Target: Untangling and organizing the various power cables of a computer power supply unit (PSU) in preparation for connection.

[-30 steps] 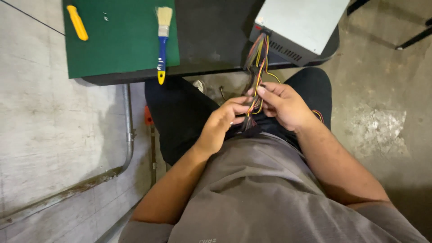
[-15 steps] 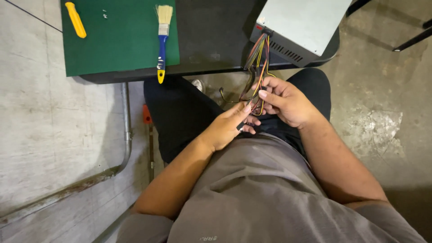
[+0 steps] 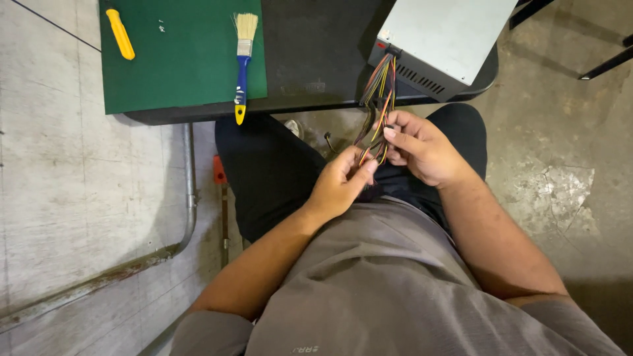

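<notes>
— Looking down from the head view, what do the two hands have?
— Both are on the bundle of coloured wires [image 3: 377, 105] that comes out of the grey metal box [image 3: 443, 41] and hangs over the edge of the dark surface [image 3: 316, 59] into the person's lap. The right hand [image 3: 422, 148] is curled around the bundle from the right, fingers closed over it, thumb lying along the strands. The left hand [image 3: 339, 184] sits just below and to the left, fingers pinched on the lower ends of the wires.
— Where is the box itself?
— At the far right corner of the surface, tilted, its vented side facing the person, the wires leaving from its near corner.
— What else lies there?
— A green mat [image 3: 181, 56] on the left part of the surface. On it a yellow-handled tool [image 3: 120, 33] near the left edge, and a paintbrush [image 3: 242, 62] with a blue and yellow handle whose tip sticks out past the surface's edge. Both are well apart from the hands.
— And below?
— Concrete floor [image 3: 79, 184], with a metal pipe [image 3: 188, 198] bending along it.
</notes>
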